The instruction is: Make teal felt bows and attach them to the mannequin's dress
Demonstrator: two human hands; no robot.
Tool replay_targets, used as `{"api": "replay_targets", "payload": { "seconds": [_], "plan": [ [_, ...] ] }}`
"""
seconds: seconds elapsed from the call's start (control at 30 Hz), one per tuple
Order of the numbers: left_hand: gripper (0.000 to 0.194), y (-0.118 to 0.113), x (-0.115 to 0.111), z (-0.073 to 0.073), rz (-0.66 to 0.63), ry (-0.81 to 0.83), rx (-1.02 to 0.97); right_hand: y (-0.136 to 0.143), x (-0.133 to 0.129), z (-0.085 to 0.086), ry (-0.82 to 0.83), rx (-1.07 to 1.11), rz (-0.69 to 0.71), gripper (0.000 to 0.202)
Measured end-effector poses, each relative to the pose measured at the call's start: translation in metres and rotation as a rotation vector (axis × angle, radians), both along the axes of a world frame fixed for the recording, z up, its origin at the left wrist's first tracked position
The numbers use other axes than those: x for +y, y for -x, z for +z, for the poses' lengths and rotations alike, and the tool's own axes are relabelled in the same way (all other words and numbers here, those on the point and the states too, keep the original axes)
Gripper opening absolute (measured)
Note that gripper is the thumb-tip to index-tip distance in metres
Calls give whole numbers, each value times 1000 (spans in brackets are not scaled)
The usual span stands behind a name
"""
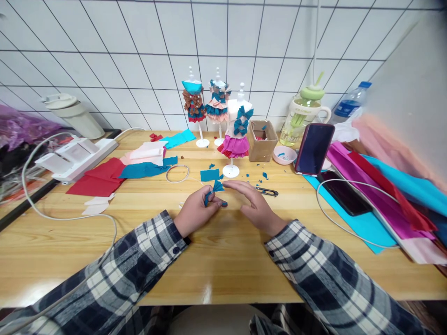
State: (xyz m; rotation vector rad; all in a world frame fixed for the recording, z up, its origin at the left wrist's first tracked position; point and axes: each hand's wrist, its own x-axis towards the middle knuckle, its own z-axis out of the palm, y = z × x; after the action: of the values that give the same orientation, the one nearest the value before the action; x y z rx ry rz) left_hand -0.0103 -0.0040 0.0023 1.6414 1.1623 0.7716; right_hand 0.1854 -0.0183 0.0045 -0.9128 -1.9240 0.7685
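My left hand (197, 209) is closed on a small piece of teal crepe paper (218, 186), gathered between the fingers with one end fanned out. Close by on the right, my right hand (253, 204) has its fingers stretched out and apart, nearly touching the fanned end. Just beyond the hands lie a flat teal paper rectangle (209, 175) and small teal scraps (264, 176). Thread snips (267, 191) rest beyond my right hand. A miniature dress form (235, 130) in a pink and red ruffled skirt with teal bows stands behind.
Two more dressed forms (193, 100) stand near the tiled wall. A small cardboard box (262, 142), pink dish (284, 155) and propped phone (314, 149) are on the right, beside layered coloured paper (377, 186). Left are a red sheet (101, 177), power strip (77, 158) and trailing cable (70, 217).
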Motion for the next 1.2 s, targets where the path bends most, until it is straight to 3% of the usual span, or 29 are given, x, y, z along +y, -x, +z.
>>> {"api": "replay_targets", "payload": {
  "seconds": [0.1,0.2,0.37,0.5,0.67,0.8,0.9,1.03,1.2],
  "plan": [
    [27,-1,-1,2,39,-100,112,9,-2,-2,-38,-80,-113,32],
    [25,-3,-2,4,66,-177,199,14,-1,-5,19,-164,-134,15],
    [27,-5,-4,2,15,-72,77,11,2,-6,81,-251,-221,16],
    [30,-3,-1,1,20,-29,17,7,4,-6,60,-274,-188,13],
    [34,0,4,2,43,23,-65,4,9,-10,310,-40,-202,17],
    [23,2,0,5,-11,-22,-113,5,10,-10,509,278,-175,23],
    [29,1,-4,8,-68,-77,-108,9,8,-9,539,438,-185,29],
    [33,-2,-6,10,-29,-190,64,21,-3,-8,539,602,-219,32],
    [22,-6,-8,8,-43,-110,174,35,-18,-5,479,714,-262,31]
  ]
}}
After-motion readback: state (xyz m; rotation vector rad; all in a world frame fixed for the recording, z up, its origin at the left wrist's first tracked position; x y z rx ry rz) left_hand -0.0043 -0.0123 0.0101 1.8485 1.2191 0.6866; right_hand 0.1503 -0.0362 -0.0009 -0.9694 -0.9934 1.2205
